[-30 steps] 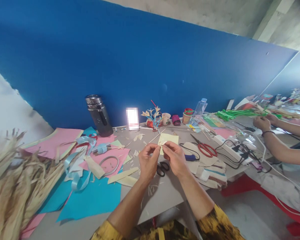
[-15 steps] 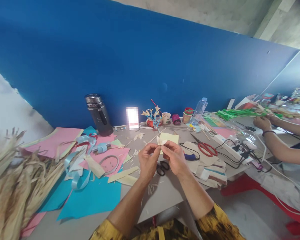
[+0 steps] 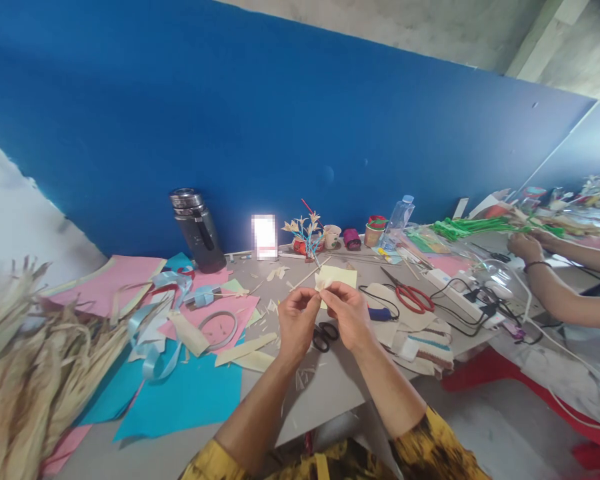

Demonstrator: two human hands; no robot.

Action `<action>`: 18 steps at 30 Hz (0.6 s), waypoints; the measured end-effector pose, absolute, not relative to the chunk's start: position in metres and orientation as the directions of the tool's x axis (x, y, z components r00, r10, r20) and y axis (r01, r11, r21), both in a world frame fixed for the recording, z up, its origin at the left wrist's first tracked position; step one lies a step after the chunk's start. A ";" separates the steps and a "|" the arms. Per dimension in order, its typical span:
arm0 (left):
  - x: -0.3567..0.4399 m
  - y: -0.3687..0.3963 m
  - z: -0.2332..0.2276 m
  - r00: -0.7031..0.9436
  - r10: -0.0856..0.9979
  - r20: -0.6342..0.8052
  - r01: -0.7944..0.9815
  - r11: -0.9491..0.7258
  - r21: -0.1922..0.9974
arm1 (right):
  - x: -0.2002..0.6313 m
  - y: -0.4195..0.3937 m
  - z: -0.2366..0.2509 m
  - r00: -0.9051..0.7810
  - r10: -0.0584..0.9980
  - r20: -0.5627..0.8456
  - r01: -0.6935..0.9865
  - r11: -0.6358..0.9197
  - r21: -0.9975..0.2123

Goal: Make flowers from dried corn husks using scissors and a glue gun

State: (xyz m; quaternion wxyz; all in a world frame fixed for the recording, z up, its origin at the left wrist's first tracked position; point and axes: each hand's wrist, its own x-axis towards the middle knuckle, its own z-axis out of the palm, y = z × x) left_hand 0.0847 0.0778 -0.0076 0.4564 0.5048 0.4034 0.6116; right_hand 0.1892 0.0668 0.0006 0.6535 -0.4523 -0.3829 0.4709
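Head view. Hidden or unclear: the small pale husk piece [image 3: 324,283] is mostly covered by the fingertips that pinch it, so its shape cannot be made out; a bright upright rectangle [image 3: 265,236] against the blue wall [image 3: 280,120] is blurred; the dried husk pile [image 3: 25,373] is cut off by the left edge; a co-worker's hand [image 3: 525,247] and forearm enter from the right edge, the rest of that person out of frame.

The husk piece sits between the two hands, raised above the tabletop [image 3: 330,387], in front of a pale yellow paper sheet [image 3: 343,275] and above black scissors [image 3: 324,335] that lie flat just below the hands.

Left hand [image 3: 296,320]: fingers curled, thumb and forefinger closed on the left side of the husk piece. Right hand [image 3: 349,315]: fingers curled likewise, thumb and forefinger closed on the right side of the same piece; the fingertips of both hands meet at it.

Surroundings: blue paper [image 3: 190,400] and pink paper [image 3: 230,317] to the left, a light blue ribbon [image 3: 153,333] over them, a dark flask [image 3: 199,230] by the wall, red-handled scissors [image 3: 413,297] well to the right
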 end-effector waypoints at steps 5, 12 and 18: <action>0.084 0.077 -0.006 -0.090 0.962 0.258 -0.269 -0.273 0.924 | 0.189 0.067 0.001 0.301 0.950 0.078 -0.231 0.152 -0.961; 0.084 0.083 -0.012 -0.020 0.990 0.137 -0.392 -0.134 0.910 | 0.187 0.065 0.004 0.332 0.940 0.081 -0.196 0.153 -0.969; 0.085 0.083 -0.011 0.026 0.996 0.088 -0.435 -0.068 0.898 | 0.187 0.066 0.000 0.375 0.919 0.124 -0.147 0.191 -0.970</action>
